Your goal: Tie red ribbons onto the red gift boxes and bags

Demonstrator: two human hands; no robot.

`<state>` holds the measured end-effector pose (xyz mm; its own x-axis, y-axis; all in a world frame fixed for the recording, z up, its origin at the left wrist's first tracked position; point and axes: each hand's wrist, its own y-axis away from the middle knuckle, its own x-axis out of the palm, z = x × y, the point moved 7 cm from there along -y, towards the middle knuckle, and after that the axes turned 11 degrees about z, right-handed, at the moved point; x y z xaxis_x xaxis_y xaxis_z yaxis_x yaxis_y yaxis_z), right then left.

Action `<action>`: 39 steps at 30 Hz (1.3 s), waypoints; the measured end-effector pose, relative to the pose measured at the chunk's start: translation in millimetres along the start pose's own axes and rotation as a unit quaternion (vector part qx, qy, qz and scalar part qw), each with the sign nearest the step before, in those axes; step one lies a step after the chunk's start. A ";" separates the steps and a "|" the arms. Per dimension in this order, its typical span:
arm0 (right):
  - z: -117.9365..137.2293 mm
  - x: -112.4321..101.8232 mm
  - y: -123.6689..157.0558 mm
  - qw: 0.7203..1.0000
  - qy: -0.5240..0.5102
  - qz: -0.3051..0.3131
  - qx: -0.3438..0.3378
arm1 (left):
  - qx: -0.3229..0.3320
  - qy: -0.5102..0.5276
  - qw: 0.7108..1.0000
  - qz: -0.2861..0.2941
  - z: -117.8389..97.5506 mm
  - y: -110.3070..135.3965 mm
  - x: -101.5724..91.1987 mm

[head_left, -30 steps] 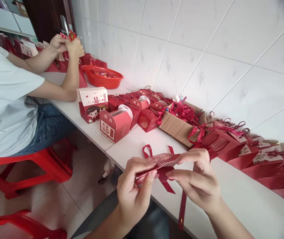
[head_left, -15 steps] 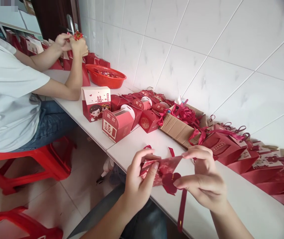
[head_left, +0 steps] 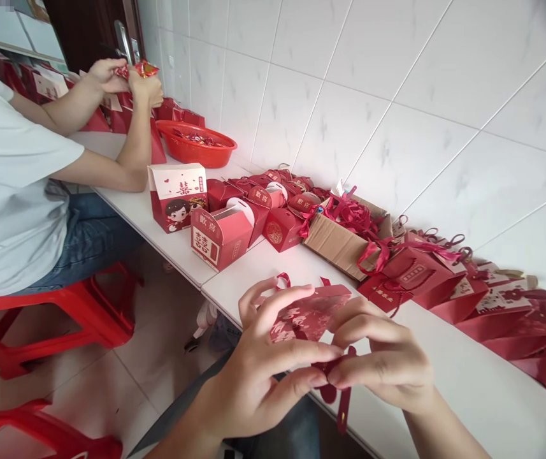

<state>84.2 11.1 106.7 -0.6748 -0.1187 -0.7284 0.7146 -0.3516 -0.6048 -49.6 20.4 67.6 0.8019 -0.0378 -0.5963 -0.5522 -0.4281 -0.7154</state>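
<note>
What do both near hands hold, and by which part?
The left hand and right hand pinch a dark red piece by its top, at the near edge of a patterned red packet.

With the paper piece (head_left: pixel 296 319), between the left grip (head_left: pixel 258 366) and the right grip (head_left: pixel 382 354), as clock centre, the carton (head_left: pixel 334 243) of ribbons (head_left: pixel 353 215) stands on the table (head_left: pixel 468 379) at one o'clock. Bags (head_left: pixel 495 319) line the table from two to three. An open box (head_left: pixel 225 245) is at ten, another box (head_left: pixel 174 213) just beyond it, and clustered boxes (head_left: pixel 259 196) at eleven. The basin (head_left: pixel 201 155), holding packets (head_left: pixel 199 138), lies farther off near eleven. Behind the table at twelve is the wall (head_left: pixel 339 83). A co-worker (head_left: pixel 19 197) sits on a stool (head_left: pixel 79 315) between nine and ten; a second stool (head_left: pixel 67 437) stands at eight.
</note>
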 end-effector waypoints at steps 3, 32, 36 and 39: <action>0.7 -1.6 1.3 1.000 -0.003 -0.002 0.003 | -0.002 -0.003 1.000 0.005 1.6 -1.2 -1.4; 5.8 3.1 -2.6 0.999 0.041 0.016 0.033 | -0.050 -0.001 0.999 -0.010 2.8 -0.4 -2.9; 5.5 3.1 -2.0 0.997 0.059 0.010 0.044 | -0.057 -0.011 0.998 -0.019 4.4 0.9 -3.6; 6.6 2.8 -2.7 0.997 0.064 0.000 0.044 | -0.066 -0.011 0.998 -0.021 4.5 2.3 -3.1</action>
<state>79.2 5.6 108.5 -0.6411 -0.0006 -0.7674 0.6919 -0.4330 -0.5777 -54.4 23.6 66.1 0.8181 0.0017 -0.5750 -0.4819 -0.5436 -0.6873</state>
